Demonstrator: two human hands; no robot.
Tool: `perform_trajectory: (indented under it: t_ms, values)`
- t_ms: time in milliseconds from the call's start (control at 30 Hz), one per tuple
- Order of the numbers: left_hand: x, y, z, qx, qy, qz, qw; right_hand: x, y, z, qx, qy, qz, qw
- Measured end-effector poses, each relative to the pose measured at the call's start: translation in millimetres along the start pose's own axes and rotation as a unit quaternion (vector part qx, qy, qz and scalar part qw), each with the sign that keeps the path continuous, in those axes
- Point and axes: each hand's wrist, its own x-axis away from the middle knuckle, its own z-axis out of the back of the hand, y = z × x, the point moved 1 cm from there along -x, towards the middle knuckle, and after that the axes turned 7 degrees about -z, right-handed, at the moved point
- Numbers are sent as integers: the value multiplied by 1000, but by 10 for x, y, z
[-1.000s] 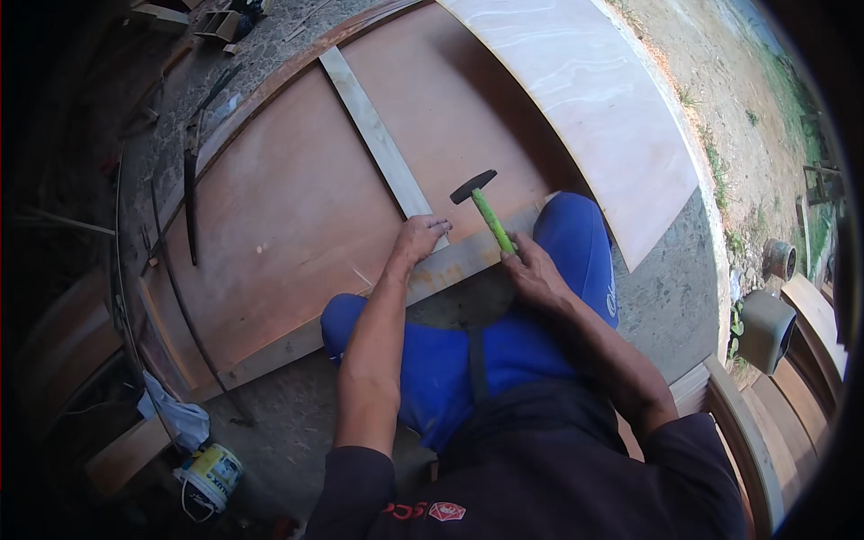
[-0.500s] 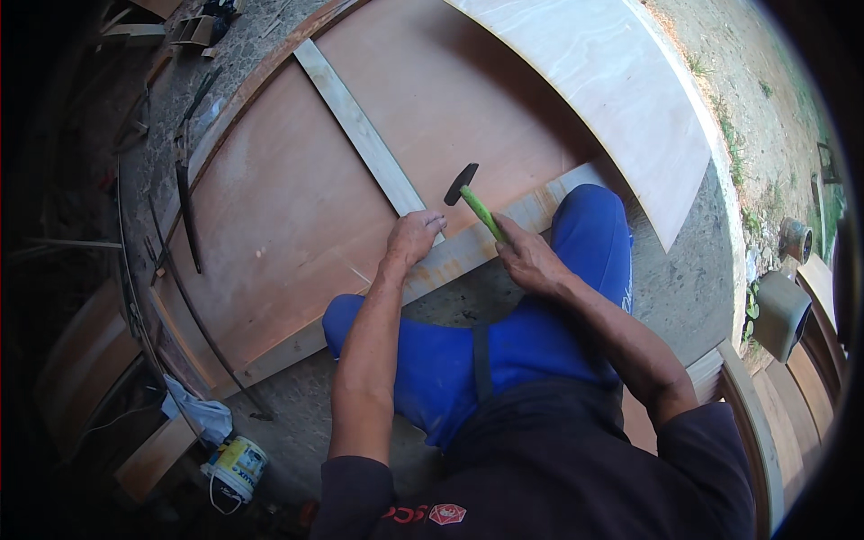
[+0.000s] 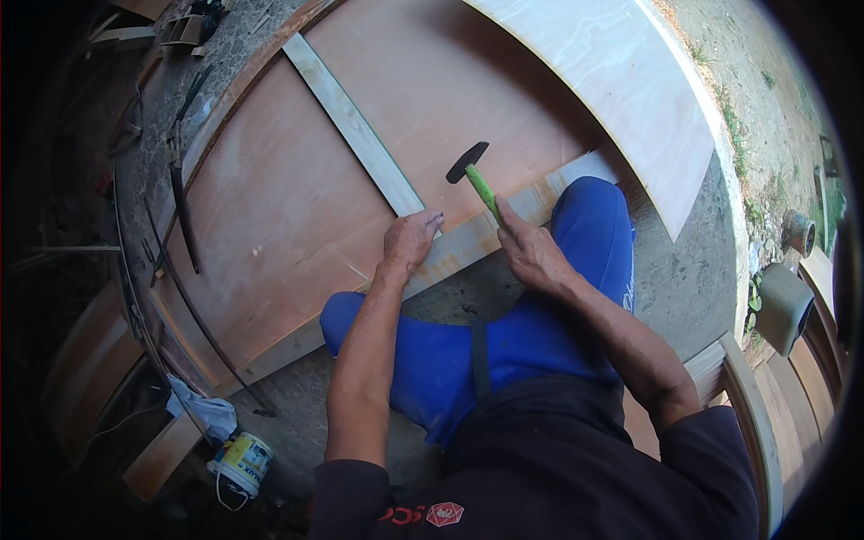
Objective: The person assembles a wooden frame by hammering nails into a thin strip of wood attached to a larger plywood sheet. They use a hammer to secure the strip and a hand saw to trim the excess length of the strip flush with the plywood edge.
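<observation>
My right hand [image 3: 533, 254] is wrapped round the green handle of a hammer [image 3: 482, 191]. The dark hammer head is raised above the panel, to the right of my left hand [image 3: 412, 238]. That hand rests at the near end of a pale wooden slat [image 3: 353, 126], with its fingers pinched together. Whatever is between those fingertips is too small or hidden to make out. The slat lies across a large reddish plywood panel [image 3: 270, 189] and meets the wooden rail [image 3: 486, 238] along the panel's near edge.
A curved pale plywood sheet [image 3: 621, 81] overlaps the panel at the upper right. Dark bent strips [image 3: 184, 216] lie at the left. A paint bucket [image 3: 243, 463] stands at the lower left, and a grey container [image 3: 781, 308] at the right. My blue-clad knees [image 3: 589, 220] touch the near rail.
The hammer has risen a little, its head moving away from me and tipping slightly. My left hand stays at the slat's end. The view has shifted slightly.
</observation>
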Motion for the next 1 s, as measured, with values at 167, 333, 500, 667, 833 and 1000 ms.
perform_trajectory:
  t_ms: [167, 333, 500, 667, 833, 1000]
  values:
    - [3, -15, -32, 19, 30, 0, 999, -39, 233, -135, 11, -7, 61, 998]
    - [-8, 59, 11, -15, -7, 24, 1000, 54, -16, -7, 1, -54, -16, 998]
    - [0, -57, -89, -12, 37, -25, 999, -101, 278, -123, -9, 12, 83, 996]
    - [37, 6, -38, -21, 19, -5, 1000, 19, -12, -8, -2, -54, -17, 998]
    - [19, 15, -52, -25, 19, 5, 999, 14, 67, -8, -6, 16, 20, 1000]
    - [-2, 133, 39, -32, -25, 52, 998, 99, -212, 59, 18, -132, -70, 989]
